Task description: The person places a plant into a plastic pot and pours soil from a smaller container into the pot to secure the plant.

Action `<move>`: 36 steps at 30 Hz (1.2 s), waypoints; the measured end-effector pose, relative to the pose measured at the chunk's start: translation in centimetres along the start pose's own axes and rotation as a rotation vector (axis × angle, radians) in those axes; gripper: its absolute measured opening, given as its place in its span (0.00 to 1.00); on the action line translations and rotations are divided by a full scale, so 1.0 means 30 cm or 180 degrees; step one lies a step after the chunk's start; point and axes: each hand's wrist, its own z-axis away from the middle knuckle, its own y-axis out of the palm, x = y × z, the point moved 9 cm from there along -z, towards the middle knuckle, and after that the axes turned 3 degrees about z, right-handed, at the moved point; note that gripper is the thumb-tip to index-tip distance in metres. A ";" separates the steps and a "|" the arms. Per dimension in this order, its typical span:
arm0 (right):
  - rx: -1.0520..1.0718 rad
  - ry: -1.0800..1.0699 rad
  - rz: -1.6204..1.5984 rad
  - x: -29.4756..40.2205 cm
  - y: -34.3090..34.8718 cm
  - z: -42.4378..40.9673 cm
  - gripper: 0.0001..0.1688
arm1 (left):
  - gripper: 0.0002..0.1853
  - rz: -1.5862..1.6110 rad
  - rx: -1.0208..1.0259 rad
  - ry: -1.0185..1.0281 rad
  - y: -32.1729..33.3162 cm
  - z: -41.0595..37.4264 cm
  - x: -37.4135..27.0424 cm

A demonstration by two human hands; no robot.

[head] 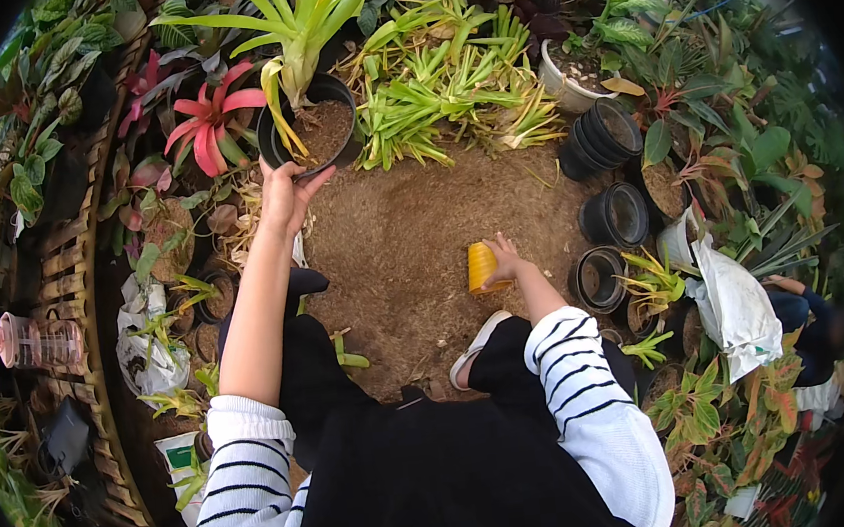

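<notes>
A black plastic plant pot (349,123) is held tilted by my left hand (291,196), whose fingers grip its lower rim. Brown growing medium (327,129) fills it, and a green bromeliad (296,56) with a yellowed, drooping leaf stands in it. At the right, my right hand (503,258) is closed around a ribbed yellow plastic cup (481,267), low over the soil. What the cup holds, if anything, is hidden. Beyond my hands lies a heap of cut green and yellow bromeliad leaves (437,96).
Nested black pots (599,139) and several more pots (613,215) line the right side, near a white sack (734,304). A pink-red bromeliad (208,120) grows left of the held pot. Farther left are slatted wooden staging (65,272) and a clear pink-lidded bottle (41,340). Another person (803,313) is at far right.
</notes>
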 end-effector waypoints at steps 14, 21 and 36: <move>0.0544 -0.0713 0.0892 0.048 0.044 -0.094 0.73 | 0.39 0.0140 0.0241 -0.0040 0.125 -0.084 0.047; -0.0213 0.0719 0.0125 0.084 0.013 -0.034 0.67 | 0.41 -0.0017 0.0111 -0.0071 0.123 -0.052 0.057; 0.0271 0.1700 -0.3195 0.231 0.265 -0.337 0.69 | 0.39 0.0032 0.0172 -0.0177 0.112 -0.045 0.060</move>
